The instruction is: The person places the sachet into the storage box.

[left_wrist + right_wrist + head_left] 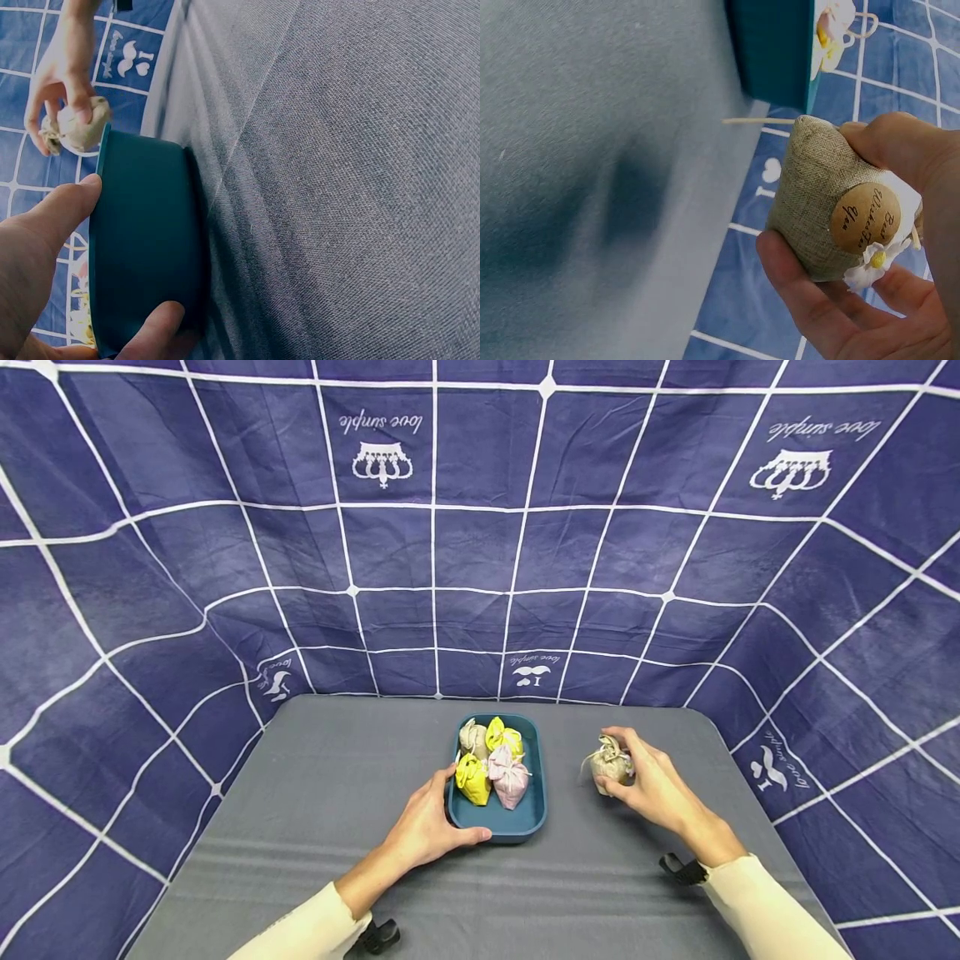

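My right hand grips a beige burlap sachet between thumb and fingers, raised to the right of a blue-teal tray. In the right wrist view, the sachet shows a round brown label with printed words, a small white flower with a yellow centre, and a loose string. My left hand holds the tray's near left corner, its thumb on the rim and fingers along the outer wall. Inside the tray are a beige sachet, two yellow sachets, one near and one far, and a pink sachet.
Grey cloth covers the table. A blue curtain with white grid lines encloses the back and both sides. Each wrist wears a black strap, one by the left sleeve and one by the right.
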`<state>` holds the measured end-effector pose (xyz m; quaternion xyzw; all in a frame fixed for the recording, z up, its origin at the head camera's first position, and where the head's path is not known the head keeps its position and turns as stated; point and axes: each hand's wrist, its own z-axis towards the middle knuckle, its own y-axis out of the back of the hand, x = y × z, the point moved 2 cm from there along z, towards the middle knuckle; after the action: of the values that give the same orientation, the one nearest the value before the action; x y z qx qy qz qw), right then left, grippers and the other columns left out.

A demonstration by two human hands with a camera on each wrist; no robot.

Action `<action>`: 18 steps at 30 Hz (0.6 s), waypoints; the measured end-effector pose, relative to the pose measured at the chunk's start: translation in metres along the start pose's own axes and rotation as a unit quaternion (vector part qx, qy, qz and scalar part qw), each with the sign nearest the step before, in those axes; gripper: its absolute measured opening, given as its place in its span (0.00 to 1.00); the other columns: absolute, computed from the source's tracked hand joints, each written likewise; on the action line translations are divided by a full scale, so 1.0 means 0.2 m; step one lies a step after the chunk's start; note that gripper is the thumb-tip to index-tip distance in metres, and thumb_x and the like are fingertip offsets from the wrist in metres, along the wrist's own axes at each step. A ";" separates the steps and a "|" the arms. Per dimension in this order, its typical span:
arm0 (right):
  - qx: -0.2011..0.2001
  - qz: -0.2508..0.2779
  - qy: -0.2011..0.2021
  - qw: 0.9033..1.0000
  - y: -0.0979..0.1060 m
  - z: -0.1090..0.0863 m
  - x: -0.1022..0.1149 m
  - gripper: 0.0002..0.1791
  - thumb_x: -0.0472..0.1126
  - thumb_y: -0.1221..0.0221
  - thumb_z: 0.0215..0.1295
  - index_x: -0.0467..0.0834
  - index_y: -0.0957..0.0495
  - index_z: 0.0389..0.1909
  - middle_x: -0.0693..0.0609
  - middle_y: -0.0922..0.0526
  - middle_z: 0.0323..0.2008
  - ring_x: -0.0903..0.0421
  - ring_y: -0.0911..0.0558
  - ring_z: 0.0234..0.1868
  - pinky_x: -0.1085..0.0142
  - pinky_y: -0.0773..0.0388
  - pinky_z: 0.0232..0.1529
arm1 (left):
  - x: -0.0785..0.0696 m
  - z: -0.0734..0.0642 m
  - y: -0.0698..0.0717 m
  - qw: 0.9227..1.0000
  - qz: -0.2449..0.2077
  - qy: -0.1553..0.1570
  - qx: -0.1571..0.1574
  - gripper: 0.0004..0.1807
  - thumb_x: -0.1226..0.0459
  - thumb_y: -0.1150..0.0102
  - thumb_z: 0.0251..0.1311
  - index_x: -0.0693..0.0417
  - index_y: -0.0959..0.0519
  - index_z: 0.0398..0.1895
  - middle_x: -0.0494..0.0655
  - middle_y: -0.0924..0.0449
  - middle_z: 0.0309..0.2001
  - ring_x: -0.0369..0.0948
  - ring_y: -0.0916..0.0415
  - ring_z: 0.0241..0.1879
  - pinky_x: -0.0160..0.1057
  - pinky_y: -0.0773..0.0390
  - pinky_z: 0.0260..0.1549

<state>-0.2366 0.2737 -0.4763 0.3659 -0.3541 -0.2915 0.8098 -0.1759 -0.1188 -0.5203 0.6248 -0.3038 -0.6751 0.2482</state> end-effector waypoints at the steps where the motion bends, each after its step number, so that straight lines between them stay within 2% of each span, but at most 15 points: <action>1: 0.000 0.000 -0.001 1.000 0.00 0.00 0.01 0.44 0.36 0.13 0.61 0.43 0.23 0.76 0.44 0.06 0.55 0.48 0.06 0.53 0.50 0.09 0.49 | 0.00 0.00 0.00 1.000 0.000 0.001 0.001 0.71 0.38 0.05 0.44 0.55 0.31 0.89 0.66 0.21 0.81 0.66 0.21 0.79 0.68 0.17 0.75; 9: -0.002 0.001 0.000 1.000 0.01 0.03 0.06 0.44 0.37 0.13 0.61 0.42 0.23 0.77 0.45 0.06 0.56 0.48 0.06 0.54 0.46 0.09 0.51 | 0.00 0.00 0.00 1.000 -0.004 -0.004 0.000 0.71 0.38 0.05 0.44 0.55 0.31 0.89 0.65 0.21 0.81 0.66 0.20 0.78 0.68 0.17 0.74; 18: 0.001 0.016 0.011 1.000 0.02 0.07 0.15 0.44 0.37 0.13 0.61 0.40 0.24 0.76 0.45 0.06 0.58 0.48 0.07 0.57 0.45 0.09 0.55 | -0.01 0.00 0.01 1.000 -0.008 0.007 0.010 0.70 0.37 0.05 0.45 0.54 0.32 0.89 0.64 0.22 0.83 0.66 0.23 0.80 0.69 0.18 0.76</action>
<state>-0.2297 0.2476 -0.4558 0.3646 -0.3511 -0.2743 0.8177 -0.1751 -0.1185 -0.5170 0.6344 -0.3035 -0.6695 0.2393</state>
